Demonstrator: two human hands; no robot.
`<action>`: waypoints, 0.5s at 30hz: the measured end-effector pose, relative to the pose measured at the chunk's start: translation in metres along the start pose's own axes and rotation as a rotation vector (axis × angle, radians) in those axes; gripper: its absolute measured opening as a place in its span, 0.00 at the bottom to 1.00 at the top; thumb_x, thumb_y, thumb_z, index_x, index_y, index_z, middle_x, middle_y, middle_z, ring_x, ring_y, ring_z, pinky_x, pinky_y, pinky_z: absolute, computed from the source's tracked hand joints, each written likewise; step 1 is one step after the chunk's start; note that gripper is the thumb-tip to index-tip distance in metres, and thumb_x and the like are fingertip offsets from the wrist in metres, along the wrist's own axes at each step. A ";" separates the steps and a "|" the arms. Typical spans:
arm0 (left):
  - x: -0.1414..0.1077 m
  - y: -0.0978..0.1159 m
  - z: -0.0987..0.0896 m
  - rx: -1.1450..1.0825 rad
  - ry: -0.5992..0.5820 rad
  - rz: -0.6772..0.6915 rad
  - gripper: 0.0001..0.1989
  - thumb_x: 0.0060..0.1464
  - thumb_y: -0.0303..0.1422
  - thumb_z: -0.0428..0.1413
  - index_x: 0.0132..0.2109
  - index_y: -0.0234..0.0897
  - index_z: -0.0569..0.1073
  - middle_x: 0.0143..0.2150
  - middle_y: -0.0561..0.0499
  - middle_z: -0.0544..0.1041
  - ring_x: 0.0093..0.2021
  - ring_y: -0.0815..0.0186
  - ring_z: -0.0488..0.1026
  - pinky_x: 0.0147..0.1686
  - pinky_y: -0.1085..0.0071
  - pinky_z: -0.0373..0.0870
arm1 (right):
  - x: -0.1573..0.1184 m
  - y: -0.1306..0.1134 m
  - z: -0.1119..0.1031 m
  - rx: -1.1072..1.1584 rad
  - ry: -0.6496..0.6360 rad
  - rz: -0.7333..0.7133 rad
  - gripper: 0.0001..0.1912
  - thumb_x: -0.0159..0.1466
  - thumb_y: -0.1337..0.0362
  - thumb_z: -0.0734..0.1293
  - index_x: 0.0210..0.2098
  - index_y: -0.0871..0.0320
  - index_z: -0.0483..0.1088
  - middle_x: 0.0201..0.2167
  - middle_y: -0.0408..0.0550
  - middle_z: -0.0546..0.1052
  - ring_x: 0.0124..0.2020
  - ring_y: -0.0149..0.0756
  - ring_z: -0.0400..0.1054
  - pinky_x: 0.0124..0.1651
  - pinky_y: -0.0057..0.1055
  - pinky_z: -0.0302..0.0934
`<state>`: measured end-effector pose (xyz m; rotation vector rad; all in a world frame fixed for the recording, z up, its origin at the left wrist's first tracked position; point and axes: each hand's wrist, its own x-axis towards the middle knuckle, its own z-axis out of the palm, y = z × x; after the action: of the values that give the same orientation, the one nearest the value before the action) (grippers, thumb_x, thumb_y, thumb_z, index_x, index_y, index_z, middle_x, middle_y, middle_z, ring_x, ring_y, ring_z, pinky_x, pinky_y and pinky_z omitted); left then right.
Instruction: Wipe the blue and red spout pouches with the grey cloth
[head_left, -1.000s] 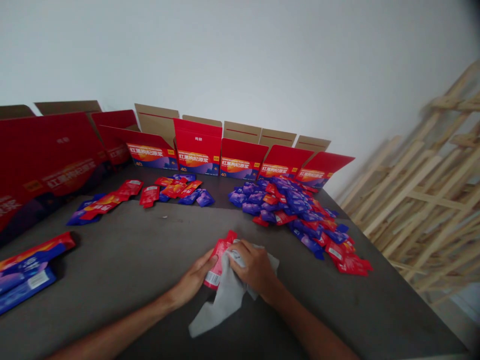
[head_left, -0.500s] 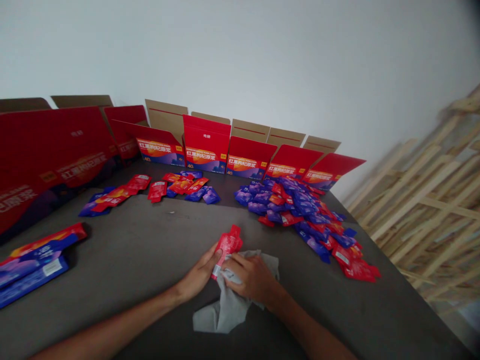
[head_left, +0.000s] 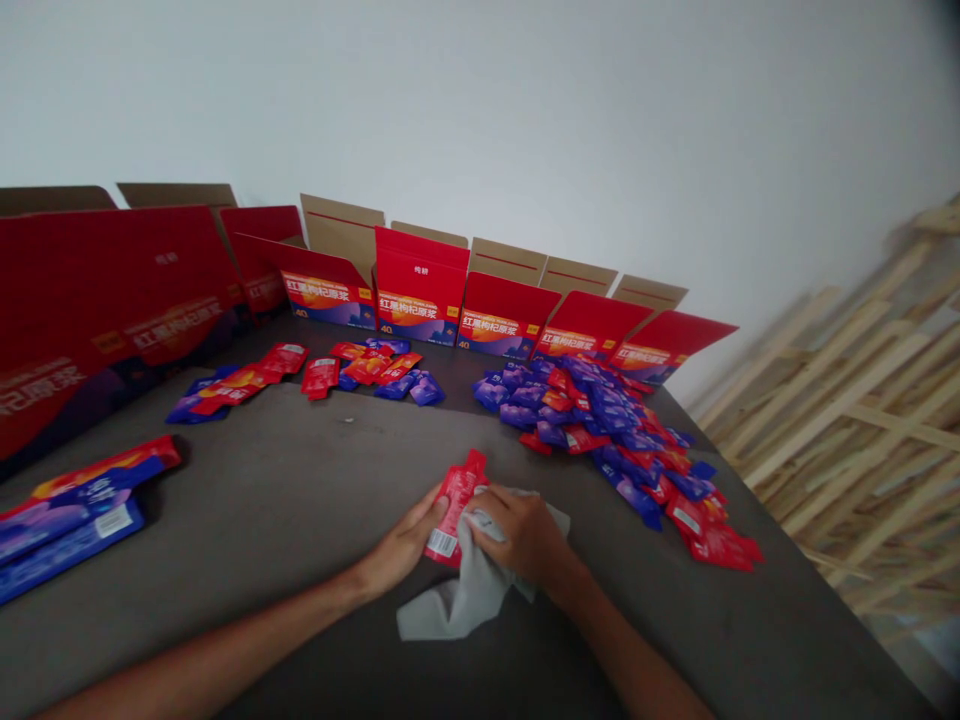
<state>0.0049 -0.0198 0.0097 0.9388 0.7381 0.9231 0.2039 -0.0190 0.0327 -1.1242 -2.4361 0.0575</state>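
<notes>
A red spouted pouch [head_left: 457,512] with a white barcode label is gripped along its left edge by my left hand [head_left: 409,535], thumb on top. My right hand [head_left: 521,533] is closed on a grey cloth [head_left: 466,592] and presses it against the pouch's right side. Part of the cloth trails toward me on the table, and another part shows behind the right hand. To the right of my hands lies a large heap of purple and red pouches [head_left: 600,405]. A smaller group of pouches [head_left: 375,365] is farther back, left of the heap.
Open red cartons [head_left: 420,290] stand in a row along the white wall, with a larger red carton [head_left: 90,310] at left. Flat printed packs [head_left: 82,515] lie at the left of the dark table [head_left: 277,520]. Wooden slats [head_left: 870,430] are beyond the right edge.
The cloth has shifted off the pouch's lower part, so the barcode label now shows fully. My right hand has moved slightly up and right. The view has shifted a little.
</notes>
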 end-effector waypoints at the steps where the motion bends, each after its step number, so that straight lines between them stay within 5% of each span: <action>1: 0.000 -0.001 -0.001 -0.020 0.000 -0.005 0.31 0.58 0.48 0.55 0.64 0.38 0.66 0.61 0.44 0.73 0.60 0.51 0.69 0.61 0.58 0.60 | 0.000 -0.002 0.000 0.002 -0.052 -0.047 0.09 0.64 0.64 0.68 0.45 0.54 0.70 0.40 0.45 0.77 0.36 0.35 0.73 0.36 0.27 0.62; 6: 0.002 -0.004 -0.003 -0.092 0.029 0.004 0.31 0.58 0.49 0.55 0.63 0.39 0.67 0.62 0.43 0.71 0.65 0.51 0.63 0.65 0.56 0.54 | 0.000 -0.009 0.001 0.004 -0.156 -0.123 0.11 0.62 0.61 0.69 0.45 0.52 0.71 0.38 0.43 0.77 0.33 0.34 0.72 0.34 0.27 0.61; 15: 0.004 -0.011 -0.007 -0.102 -0.010 -0.001 0.30 0.58 0.49 0.55 0.63 0.41 0.67 0.67 0.46 0.66 0.69 0.54 0.56 0.69 0.57 0.46 | 0.002 0.000 0.002 -0.021 0.162 0.195 0.06 0.66 0.66 0.65 0.43 0.55 0.70 0.38 0.46 0.77 0.35 0.35 0.73 0.37 0.27 0.63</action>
<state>0.0041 -0.0172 -0.0040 0.8526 0.6769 0.9454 0.2024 -0.0175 0.0317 -1.3191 -2.1852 0.0012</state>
